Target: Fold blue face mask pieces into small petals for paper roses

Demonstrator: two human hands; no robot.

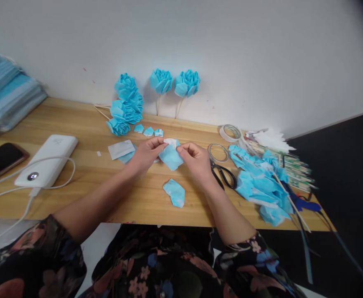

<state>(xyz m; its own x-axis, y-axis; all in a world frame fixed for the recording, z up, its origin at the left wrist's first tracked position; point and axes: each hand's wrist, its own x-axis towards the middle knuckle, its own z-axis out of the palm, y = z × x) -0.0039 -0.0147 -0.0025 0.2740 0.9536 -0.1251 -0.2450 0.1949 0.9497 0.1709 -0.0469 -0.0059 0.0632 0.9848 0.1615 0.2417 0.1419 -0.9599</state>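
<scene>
Between my two hands is a light blue petal piece (171, 156) with a white folded edge at its top. My left hand (149, 152) pinches its upper left corner, and my right hand (195, 159) pinches the upper right one. Below them a loose blue petal (174, 193) lies flat on the wooden table (107, 198). Beside my left hand rest a white piece (121, 149) and some blue material partly under it. Several small folded blue petals (149, 131) lie in a row just beyond my hands. Black-handled scissors (226, 176) are close to my right wrist.
Blue flowers on sticks (187, 82) lean against the wall, with more flowers (125, 105) piled left. A white power bank (46, 161), its cable and a phone (3, 161) are left. Tape rolls (230, 133), crumpled blue scraps (259, 182) and a blue-handled tool (305, 205) are right.
</scene>
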